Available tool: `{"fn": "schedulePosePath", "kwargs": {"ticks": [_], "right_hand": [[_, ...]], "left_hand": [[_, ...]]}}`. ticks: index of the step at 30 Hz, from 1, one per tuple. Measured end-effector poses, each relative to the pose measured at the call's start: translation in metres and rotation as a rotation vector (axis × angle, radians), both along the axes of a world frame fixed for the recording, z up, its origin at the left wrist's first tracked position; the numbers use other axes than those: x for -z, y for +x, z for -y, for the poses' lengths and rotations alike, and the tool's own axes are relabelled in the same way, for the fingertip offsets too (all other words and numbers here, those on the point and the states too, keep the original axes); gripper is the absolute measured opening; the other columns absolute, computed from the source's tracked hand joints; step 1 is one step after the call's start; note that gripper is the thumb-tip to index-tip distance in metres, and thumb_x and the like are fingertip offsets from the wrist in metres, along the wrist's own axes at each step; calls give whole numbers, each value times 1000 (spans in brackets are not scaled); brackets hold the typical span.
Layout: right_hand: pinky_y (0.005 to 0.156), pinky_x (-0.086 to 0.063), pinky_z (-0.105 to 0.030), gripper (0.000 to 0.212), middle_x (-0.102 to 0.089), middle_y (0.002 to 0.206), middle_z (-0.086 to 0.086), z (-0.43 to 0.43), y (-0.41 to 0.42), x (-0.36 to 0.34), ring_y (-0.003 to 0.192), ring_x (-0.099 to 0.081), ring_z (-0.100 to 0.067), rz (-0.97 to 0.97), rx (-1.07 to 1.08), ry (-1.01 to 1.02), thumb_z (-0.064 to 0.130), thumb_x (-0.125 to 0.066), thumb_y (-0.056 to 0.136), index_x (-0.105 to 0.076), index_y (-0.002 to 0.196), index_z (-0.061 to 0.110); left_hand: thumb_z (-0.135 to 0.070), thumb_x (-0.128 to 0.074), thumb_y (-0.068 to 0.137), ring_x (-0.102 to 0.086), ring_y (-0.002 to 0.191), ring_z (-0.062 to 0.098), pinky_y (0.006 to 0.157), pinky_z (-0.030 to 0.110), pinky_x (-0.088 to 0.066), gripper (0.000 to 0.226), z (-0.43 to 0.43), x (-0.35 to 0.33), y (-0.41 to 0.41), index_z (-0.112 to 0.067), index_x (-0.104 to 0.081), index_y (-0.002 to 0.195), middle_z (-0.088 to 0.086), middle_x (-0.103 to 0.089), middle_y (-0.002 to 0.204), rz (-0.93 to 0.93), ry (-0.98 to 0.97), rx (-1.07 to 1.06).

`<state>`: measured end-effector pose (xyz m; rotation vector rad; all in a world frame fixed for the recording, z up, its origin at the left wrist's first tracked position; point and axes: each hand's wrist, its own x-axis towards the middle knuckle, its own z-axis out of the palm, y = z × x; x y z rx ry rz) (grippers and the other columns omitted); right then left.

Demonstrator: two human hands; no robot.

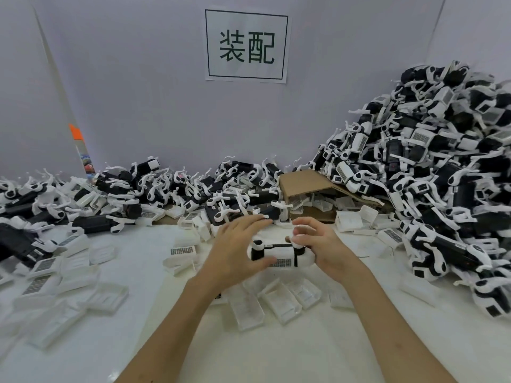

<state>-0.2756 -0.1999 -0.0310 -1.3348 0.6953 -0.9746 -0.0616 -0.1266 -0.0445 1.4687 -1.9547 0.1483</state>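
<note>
A small white and black plastic device (280, 257) with a dark grille on its front sits between my two hands above the white table. My left hand (235, 250) holds its left end, thumb underneath and fingers spread over the top. My right hand (318, 247) grips the right end, fingers curled down onto the round white knob there. The device's back side is hidden by my fingers.
A tall heap of assembled black and white devices (431, 172) fills the right side. A lower heap (83, 200) runs along the back left. White plastic covers (63, 297) and clear trays (279, 302) lie scattered on the table (249, 355). A torn cardboard box (309, 186) stands behind my hands.
</note>
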Motion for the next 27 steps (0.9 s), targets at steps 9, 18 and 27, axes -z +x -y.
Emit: {"fn": "schedulePosePath", "kwargs": {"ticks": [9,18,27], "right_hand": [[84,-54,-31,22,-73,105,-8,-7,15,-2,97,-70,-23,5,34,-109,-2,-59,91,-68,109,9],[89,-53,-37,16,-71,112,-3,-11,19,-2,100,-70,-20,-202,195,-197,13,-62,97,-68,109,22],[79,-50,-13,27,-66,120,13,-26,38,3,105,-62,2,-324,82,-377,35,-65,94,-64,121,28]], "left_hand": [[-45,-68,90,-50,123,10,109,34,-22,46,4,6,-13,-34,-55,133,-16,-62,128,135,57,-90],[-32,-71,92,-61,87,-2,71,15,-44,33,0,-2,0,-25,-63,123,-19,-66,103,-459,-78,-159],[-13,-69,80,-69,107,32,91,42,-56,44,2,-10,-4,-3,-63,123,14,-72,114,-1451,252,322]]}}
